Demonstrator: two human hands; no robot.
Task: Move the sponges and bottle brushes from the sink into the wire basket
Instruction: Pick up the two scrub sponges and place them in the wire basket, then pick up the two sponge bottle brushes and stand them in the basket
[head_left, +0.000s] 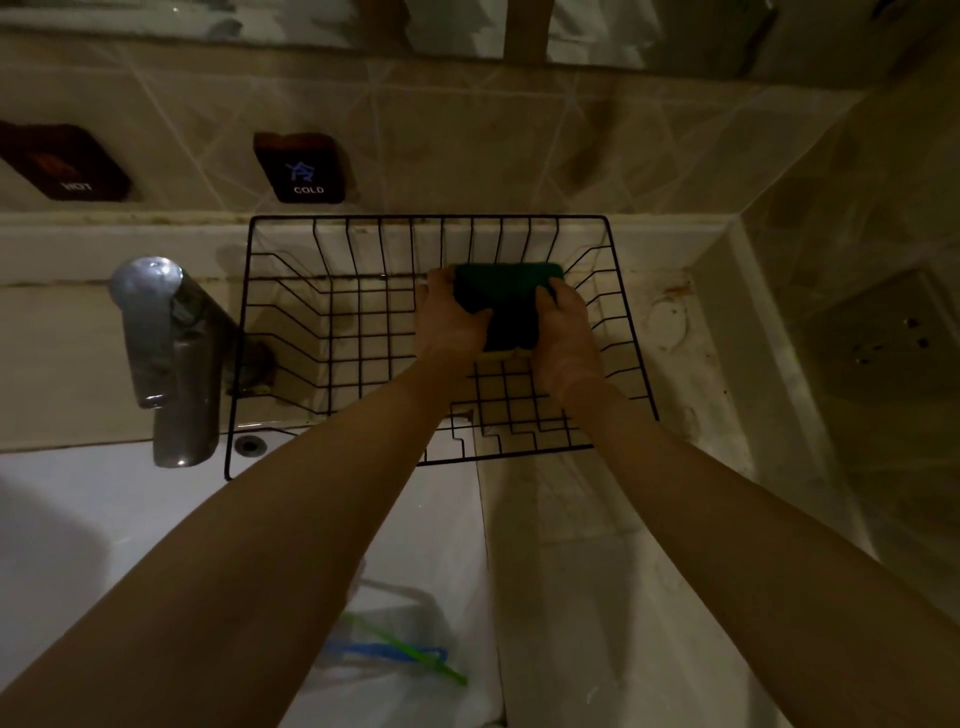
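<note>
A pale, stained bench (613, 545) runs along the tiled wall, its surface blotched with brownish marks near the back corner. A black wire basket (291, 332) sits on it against the wall, its front left corner reaching out over the edge of the white sink (104, 519) set into the bench. Just left of the basket a chrome faucet (171, 353) rises from the ledge behind the sink, spout pointing over the basin. Down in the sink lie bottle brushes (395, 652) with green and blue handles (their bristle ends are too blurred and pale to make out clearly).
</note>
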